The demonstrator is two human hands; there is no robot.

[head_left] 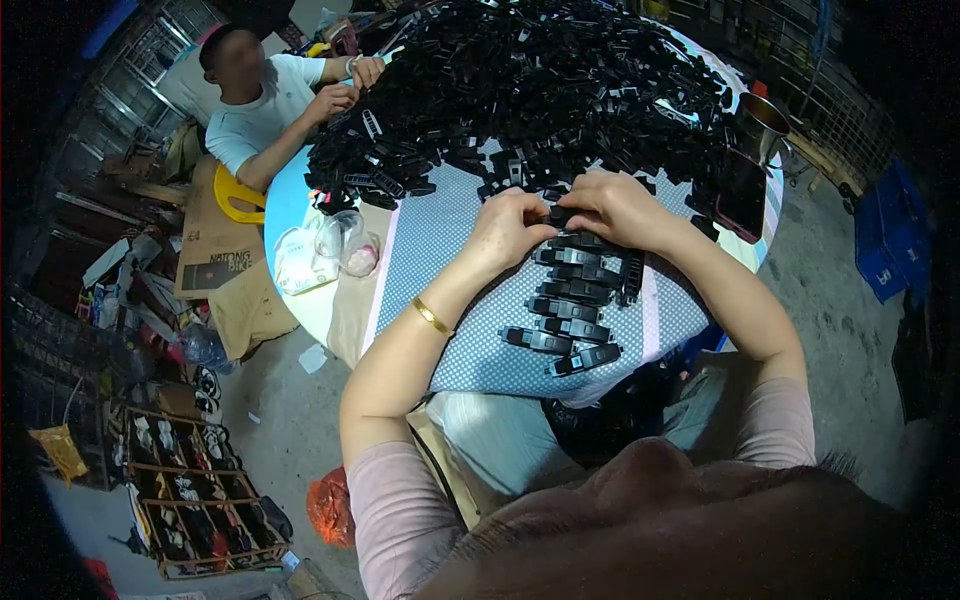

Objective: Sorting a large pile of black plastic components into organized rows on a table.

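My left hand point(510, 230) and my right hand point(617, 210) meet over the table, fingertips pinched around a small black plastic part point(559, 216). Its exact kind is mostly hidden by my fingers. Below them, several black plastic clip-like pieces point(573, 328) lie in a staggered column running toward me. Beside that column, close to my right wrist, stands a narrow row of more black pieces point(630, 276). Just beyond my hands rises a large heap of loose black plastic parts point(540, 90), spread over the far half of the table.
A patterned cloth point(450, 350) covers the round table. At left are a clear plastic cup point(358, 258) and a white packet point(303, 262); at right, a metal mug point(762, 122) and a dark phone-like slab point(741, 195). Across, a co-worker's hands point(345, 88) handle something small. A shoe rack point(190, 490) stands lower left.
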